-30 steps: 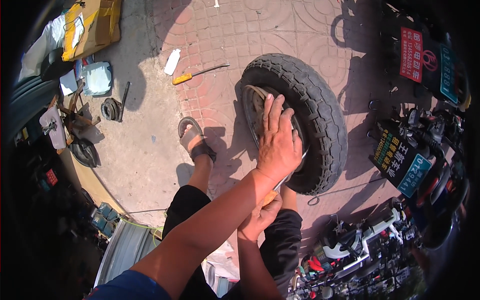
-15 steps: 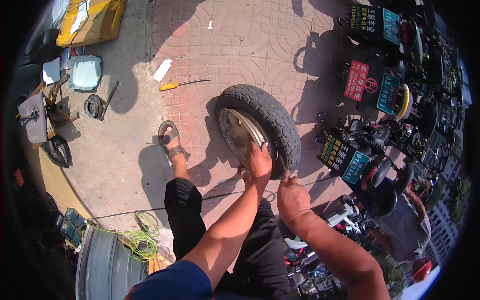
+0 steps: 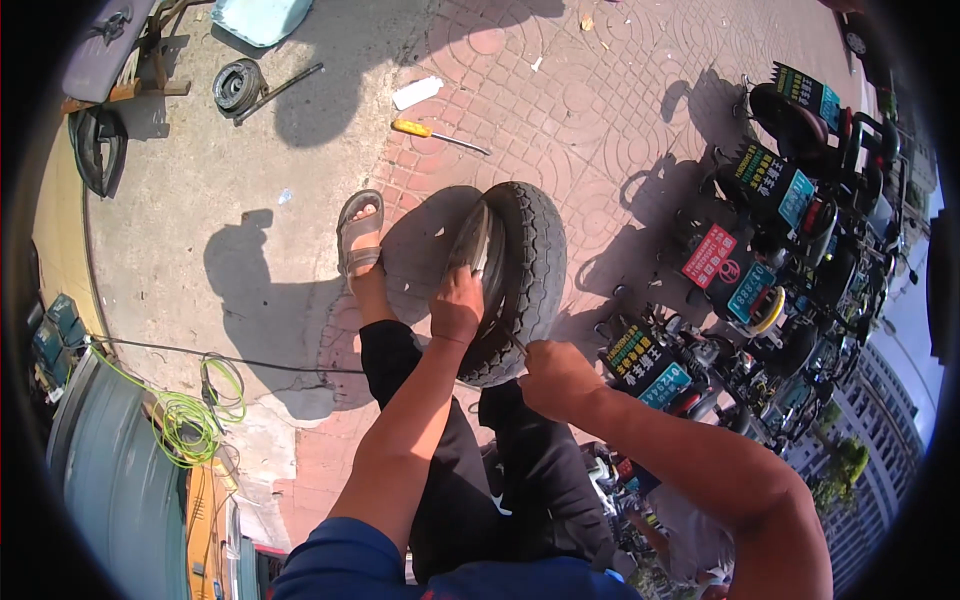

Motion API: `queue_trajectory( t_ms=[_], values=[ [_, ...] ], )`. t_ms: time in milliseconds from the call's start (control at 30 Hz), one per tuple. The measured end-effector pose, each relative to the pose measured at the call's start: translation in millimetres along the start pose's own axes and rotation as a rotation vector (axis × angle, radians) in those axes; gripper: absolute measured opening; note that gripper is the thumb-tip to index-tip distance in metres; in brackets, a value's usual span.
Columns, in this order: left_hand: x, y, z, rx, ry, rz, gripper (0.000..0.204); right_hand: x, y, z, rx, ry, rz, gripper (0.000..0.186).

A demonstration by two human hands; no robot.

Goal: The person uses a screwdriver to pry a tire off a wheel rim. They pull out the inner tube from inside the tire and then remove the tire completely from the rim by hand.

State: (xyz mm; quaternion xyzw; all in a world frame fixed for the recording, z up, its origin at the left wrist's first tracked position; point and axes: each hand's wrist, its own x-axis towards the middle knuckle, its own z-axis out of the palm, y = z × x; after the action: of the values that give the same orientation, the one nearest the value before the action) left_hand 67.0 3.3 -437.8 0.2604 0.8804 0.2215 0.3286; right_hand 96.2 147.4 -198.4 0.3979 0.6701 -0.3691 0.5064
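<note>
In front of my legs stands a wheel with a black knobbly tyre (image 3: 545, 265), seen nearly edge-on. Its dull metal rim (image 3: 468, 238) faces left, and part of the tyre sits apart from the rim on the right. My left hand (image 3: 458, 308) is closed over the rim's near edge, fingertips hidden inside. At the tyre's near right side my right hand (image 3: 562, 380) is closed around a thin metal lever (image 3: 515, 341). The lever's tip goes in between tyre and rim; its grip is hidden in my fist.
A yellow-handled screwdriver (image 3: 412, 127) and white bottle (image 3: 417, 92) lie beyond the wheel. Further left are a round metal part (image 3: 238, 88) and dark rod (image 3: 282, 92). Coiled green cable (image 3: 190, 425) lies at lower left. Parked two-wheelers (image 3: 790, 210) line the right.
The view has shifted, and the wheel has turned more edge-on. My left hand has moved left along with the rim. My right fist has swung out, baring the lever's shaft.
</note>
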Motion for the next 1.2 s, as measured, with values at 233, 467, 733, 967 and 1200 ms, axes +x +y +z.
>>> queue_trajectory(
  t_ms=[233, 467, 733, 967, 1200],
  values=[
    [48.4, -7.2, -32.9, 0.125, -0.036, 0.093, 0.024, 21.9, 77.8, 42.6, -0.183, 0.262, -0.057, 0.025],
    [73.1, -16.9, -42.6, 0.108, -0.027, 0.21, 0.022, 66.6, 99.0, 64.9, -0.169, 0.277, -0.024, 0.028],
    [71.8, -15.8, -40.4, 0.116, -0.201, 0.3, 0.021, 82.6, 143.4, 109.8, -0.055, 0.405, -0.102, 0.036],
    [66.3, -15.5, -35.9, 0.194, -0.312, 0.379, 0.021, 80.2, 149.7, 134.3, 0.041, 0.375, -0.044, 0.036],
    [87.3, -20.7, -40.3, 0.236, -0.403, 0.501, 0.023, 95.1, 145.1, 172.4, 0.095, 0.414, -0.099, 0.032]
  ],
)
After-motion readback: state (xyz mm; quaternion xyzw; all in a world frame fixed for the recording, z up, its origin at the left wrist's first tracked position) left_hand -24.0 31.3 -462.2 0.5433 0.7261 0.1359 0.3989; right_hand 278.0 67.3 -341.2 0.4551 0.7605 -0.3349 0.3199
